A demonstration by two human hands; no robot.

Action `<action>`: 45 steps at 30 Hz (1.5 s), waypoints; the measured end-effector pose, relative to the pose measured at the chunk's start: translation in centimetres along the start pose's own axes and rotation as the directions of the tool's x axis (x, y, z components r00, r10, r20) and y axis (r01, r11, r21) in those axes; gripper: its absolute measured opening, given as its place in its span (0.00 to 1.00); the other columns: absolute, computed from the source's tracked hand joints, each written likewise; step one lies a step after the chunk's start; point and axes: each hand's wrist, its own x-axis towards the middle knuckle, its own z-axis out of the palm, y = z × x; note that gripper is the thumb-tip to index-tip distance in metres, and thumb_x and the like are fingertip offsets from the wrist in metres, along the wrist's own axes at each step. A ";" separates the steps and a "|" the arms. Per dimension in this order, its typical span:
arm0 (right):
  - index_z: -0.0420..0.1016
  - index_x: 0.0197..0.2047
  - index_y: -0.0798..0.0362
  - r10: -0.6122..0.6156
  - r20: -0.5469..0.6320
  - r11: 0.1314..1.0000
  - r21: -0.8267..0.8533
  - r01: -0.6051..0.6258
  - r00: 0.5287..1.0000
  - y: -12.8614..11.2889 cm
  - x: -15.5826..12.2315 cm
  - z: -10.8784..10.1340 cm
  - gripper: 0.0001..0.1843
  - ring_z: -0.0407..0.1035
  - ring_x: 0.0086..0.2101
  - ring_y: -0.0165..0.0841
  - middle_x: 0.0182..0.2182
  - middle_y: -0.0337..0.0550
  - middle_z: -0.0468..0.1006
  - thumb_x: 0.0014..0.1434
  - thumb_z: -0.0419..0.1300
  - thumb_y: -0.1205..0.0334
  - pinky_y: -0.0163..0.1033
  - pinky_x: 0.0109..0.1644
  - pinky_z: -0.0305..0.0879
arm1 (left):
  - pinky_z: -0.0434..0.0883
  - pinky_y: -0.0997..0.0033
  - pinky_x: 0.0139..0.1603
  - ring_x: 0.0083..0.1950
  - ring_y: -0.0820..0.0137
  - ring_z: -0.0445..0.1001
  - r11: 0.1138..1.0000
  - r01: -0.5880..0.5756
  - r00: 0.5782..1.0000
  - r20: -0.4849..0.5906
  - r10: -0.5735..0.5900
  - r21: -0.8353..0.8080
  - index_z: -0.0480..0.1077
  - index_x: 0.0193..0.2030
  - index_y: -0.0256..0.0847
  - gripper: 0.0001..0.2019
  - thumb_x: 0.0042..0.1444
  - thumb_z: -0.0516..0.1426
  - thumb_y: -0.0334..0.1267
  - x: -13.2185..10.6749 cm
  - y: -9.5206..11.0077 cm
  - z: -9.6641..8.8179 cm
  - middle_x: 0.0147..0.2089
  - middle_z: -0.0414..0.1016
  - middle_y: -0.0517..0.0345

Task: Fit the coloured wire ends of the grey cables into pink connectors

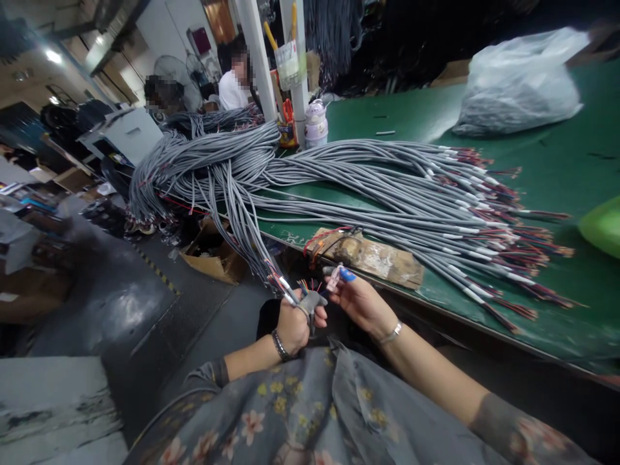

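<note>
Close to my body, my left hand [294, 326] is closed around a grey cable [312, 302]. Thin coloured wires [308, 285] fan out just above that fist. On the right, my right hand [364, 305] has its thumb and fingers pinched together near these wires. Something small and pale pink [334, 279] shows at its fingertips, too blurred to name. A blue wrap [347, 274] covers one digit of this hand. More grey cables [237, 213] hang over the table edge toward my left hand, their ends showing red wires and white sleeves.
Many grey cables [349, 174] lie across the green table [547, 323], with bare wire ends to the right. A taped wooden block [382, 261] sits at the edge. Further back are a plastic bag [520, 84], a lilac bottle [316, 123] and a co-worker [233, 89].
</note>
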 end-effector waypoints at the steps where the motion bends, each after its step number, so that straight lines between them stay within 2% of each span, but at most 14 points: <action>1: 0.77 0.29 0.49 -0.009 -0.008 1.000 -0.003 0.009 1.000 0.1 0.0 0.0 0.15 0.66 0.25 0.28 0.24 0.37 0.76 0.45 0.68 0.47 0.33 0.27 0.62 | 0.60 0.78 0.15 0.14 0.78 0.63 1.000 -0.002 1.000 -0.006 0.002 0.004 0.68 0.24 0.36 0.22 0.36 0.62 0.56 0.1 0.0 0.1 0.16 0.69 0.60; 6: 0.75 0.26 0.50 -0.031 -0.036 0.998 -0.061 0.029 0.999 0.1 -0.3 0.2 0.19 0.62 0.22 0.26 0.20 0.34 0.71 0.43 0.68 0.42 0.33 0.26 0.61 | 0.60 0.78 0.15 0.13 0.78 0.62 1.000 -0.019 1.000 -0.013 0.019 -0.006 0.67 0.23 0.37 0.22 0.37 0.63 0.56 0.4 -0.2 0.3 0.15 0.66 0.62; 8: 0.72 0.23 0.51 -0.113 -0.086 0.983 -0.152 0.099 0.990 0.0 -0.4 0.3 0.21 0.58 0.20 0.26 0.17 0.34 0.68 0.42 0.68 0.41 0.33 0.24 0.58 | 0.60 0.78 0.15 0.13 0.79 0.62 0.999 -0.033 0.999 -0.008 0.033 -0.005 0.67 0.23 0.37 0.22 0.38 0.63 0.56 0.4 -0.4 0.3 0.15 0.66 0.63; 11: 0.71 0.20 0.50 -0.278 -0.154 0.917 -0.336 0.214 0.948 -0.1 -0.5 0.2 0.23 0.56 0.19 0.27 0.16 0.35 0.68 0.42 0.66 0.38 0.34 0.22 0.55 | 0.61 0.78 0.16 0.14 0.79 0.63 0.998 -0.062 0.998 -0.014 0.063 0.027 0.68 0.24 0.37 0.21 0.40 0.62 0.56 0.5 -0.7 0.0 0.16 0.67 0.62; 14: 0.71 0.20 0.49 -0.346 -0.155 0.866 -0.433 0.251 0.925 -0.1 -0.4 -0.1 0.25 0.57 0.19 0.29 0.16 0.36 0.69 0.41 0.64 0.34 0.36 0.23 0.55 | 0.63 0.78 0.17 0.16 0.78 0.65 0.991 -0.109 0.994 -0.012 0.111 0.076 0.69 0.26 0.37 0.21 0.42 0.62 0.56 0.7 -1.0 -0.3 0.18 0.69 0.61; 17: 0.71 0.19 0.49 -0.286 -0.125 0.896 -0.388 0.218 0.950 0.2 -0.1 -0.1 0.27 0.58 0.19 0.29 0.17 0.37 0.70 0.42 0.61 0.31 0.37 0.23 0.57 | 0.63 0.78 0.18 0.16 0.77 0.65 0.978 -0.158 0.987 -0.010 0.161 0.136 0.69 0.26 0.37 0.20 0.43 0.62 0.55 0.7 -0.9 -0.3 0.19 0.70 0.61; 20: 0.73 0.22 0.49 -0.141 -0.089 0.969 -0.219 0.119 0.986 0.5 0.3 0.1 0.27 0.63 0.22 0.31 0.20 0.38 0.73 0.42 0.62 0.31 0.37 0.26 0.60 | 0.62 0.77 0.17 0.16 0.78 0.64 0.963 -0.195 0.979 -0.017 0.202 0.186 0.69 0.24 0.38 0.18 0.43 0.62 0.53 0.7 -0.5 -0.1 0.17 0.69 0.62; 22: 0.75 0.25 0.49 -0.078 -0.086 0.992 -0.104 0.069 0.993 0.6 0.5 0.3 0.25 0.67 0.25 0.32 0.23 0.39 0.76 0.40 0.65 0.34 0.37 0.28 0.62 | 0.62 0.77 0.17 0.16 0.78 0.64 0.952 -0.227 0.972 -0.011 0.234 0.204 0.69 0.24 0.38 0.18 0.44 0.62 0.53 0.7 -0.4 0.0 0.17 0.68 0.62; 26: 0.77 0.27 0.49 -0.062 -0.143 0.998 0.005 0.064 0.988 0.7 0.7 0.5 0.23 0.68 0.27 0.32 0.26 0.40 0.78 0.36 0.70 0.39 0.37 0.30 0.63 | 0.62 0.76 0.18 0.16 0.77 0.64 0.923 -0.292 0.955 0.025 0.296 0.252 0.69 0.23 0.39 0.17 0.47 0.60 0.52 0.9 -1.1 -0.3 0.17 0.68 0.61; 32: 0.77 0.26 0.50 -0.055 -0.183 0.997 0.045 0.064 0.982 0.6 0.4 0.9 0.18 0.67 0.27 0.32 0.27 0.41 0.79 0.39 0.71 0.45 0.37 0.30 0.63 | 0.63 0.76 0.22 0.19 0.76 0.66 0.888 -0.323 0.946 0.102 0.307 0.327 0.69 0.24 0.39 0.15 0.50 0.59 0.50 1.2 -2.4 -1.0 0.19 0.70 0.60; 37: 0.77 0.25 0.49 -0.002 -0.188 0.993 0.111 0.024 0.982 0.5 0.0 1.3 0.19 0.68 0.27 0.32 0.24 0.39 0.78 0.38 0.71 0.44 0.35 0.27 0.63 | 0.63 0.76 0.20 0.17 0.77 0.65 0.903 -0.317 0.948 0.089 0.304 0.289 0.70 0.26 0.38 0.16 0.49 0.60 0.51 0.9 -2.0 -0.8 0.18 0.69 0.61; 45: 0.77 0.29 0.49 0.053 -0.145 0.990 0.140 -0.032 0.988 0.9 -0.1 0.1 0.19 0.69 0.25 0.30 0.24 0.39 0.77 0.47 0.65 0.41 0.33 0.27 0.64 | 0.63 0.78 0.17 0.15 0.77 0.65 0.929 -0.282 0.959 0.069 0.274 0.239 0.68 0.24 0.37 0.21 0.44 0.61 0.56 0.2 -1.1 -1.0 0.17 0.68 0.62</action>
